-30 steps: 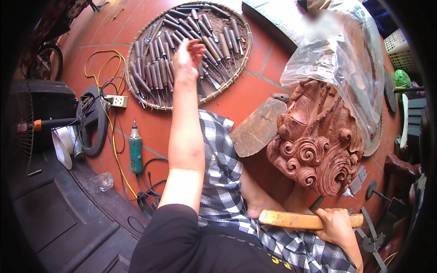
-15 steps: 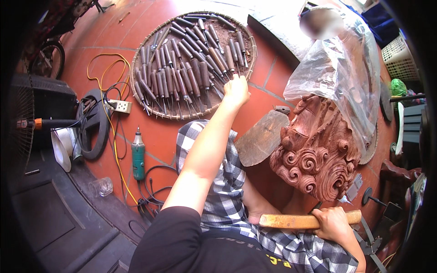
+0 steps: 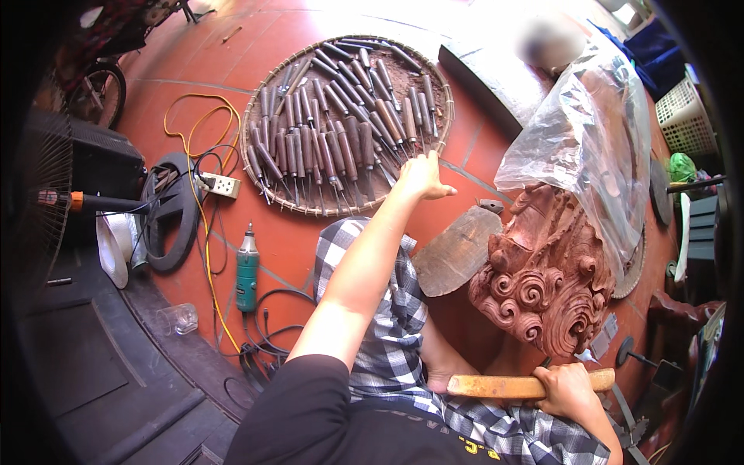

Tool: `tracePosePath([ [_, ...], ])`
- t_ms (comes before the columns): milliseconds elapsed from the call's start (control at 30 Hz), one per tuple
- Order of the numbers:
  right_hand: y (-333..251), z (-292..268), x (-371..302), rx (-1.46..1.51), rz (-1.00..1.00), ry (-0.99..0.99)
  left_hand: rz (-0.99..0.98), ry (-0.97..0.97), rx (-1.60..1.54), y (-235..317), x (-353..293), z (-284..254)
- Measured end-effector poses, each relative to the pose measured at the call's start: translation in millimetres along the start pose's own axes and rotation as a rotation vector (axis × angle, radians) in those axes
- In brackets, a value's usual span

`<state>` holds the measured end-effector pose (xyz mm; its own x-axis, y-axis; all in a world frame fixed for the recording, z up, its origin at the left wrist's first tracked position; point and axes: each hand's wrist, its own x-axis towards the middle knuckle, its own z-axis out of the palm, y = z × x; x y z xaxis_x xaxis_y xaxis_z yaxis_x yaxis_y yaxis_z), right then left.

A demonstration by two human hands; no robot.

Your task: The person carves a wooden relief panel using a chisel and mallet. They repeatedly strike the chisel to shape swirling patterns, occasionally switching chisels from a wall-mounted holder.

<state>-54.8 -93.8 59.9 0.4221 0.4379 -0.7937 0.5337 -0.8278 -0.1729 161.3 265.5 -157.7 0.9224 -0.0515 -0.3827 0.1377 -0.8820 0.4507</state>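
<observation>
My left hand (image 3: 425,178) reaches forward to the near right rim of a round woven tray (image 3: 246,147). Its thumb sticks out to the right, and its fingers point at the blades of the wood-carving chisels (image 3: 329,155) heaped there; the fingertips are partly hidden against them. Across my lap lies a bar-shaped wooden mallet (image 3: 492,387), with my right hand (image 3: 570,387) wrapped round it near its right end. Ahead of that hand stands a reddish carved wood piece (image 3: 542,279) covered in deep swirls, its upper part under clear plastic sheeting (image 3: 581,132).
A worn wooden board (image 3: 457,252) lies left of the carving. On the tiled floor stand a green power tool (image 3: 246,271), a power strip (image 3: 221,185) with yellow and black cords, and a clear glass (image 3: 178,318). A fan (image 3: 58,201) is far left, a white basket (image 3: 686,120) far right.
The whole view has shifted, so the tray and floor things sit lower and further right. My left thumb now stands away from the fingers. The right hand keeps its hold on the mallet.
</observation>
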Motion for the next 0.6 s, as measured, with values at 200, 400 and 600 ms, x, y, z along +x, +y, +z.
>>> tracePosePath([
  [200,0,0,2,-0.032,-0.02,0.003,0.009,-0.082,0.044,3,-8,-5],
  [400,1,-4,4,-0.021,-0.025,-0.003,-0.13,0.24,-0.167,-12,7,-34],
  [600,9,-9,8,0.031,-0.064,0.071,-0.331,0.968,-0.209,-162,130,-113],
])
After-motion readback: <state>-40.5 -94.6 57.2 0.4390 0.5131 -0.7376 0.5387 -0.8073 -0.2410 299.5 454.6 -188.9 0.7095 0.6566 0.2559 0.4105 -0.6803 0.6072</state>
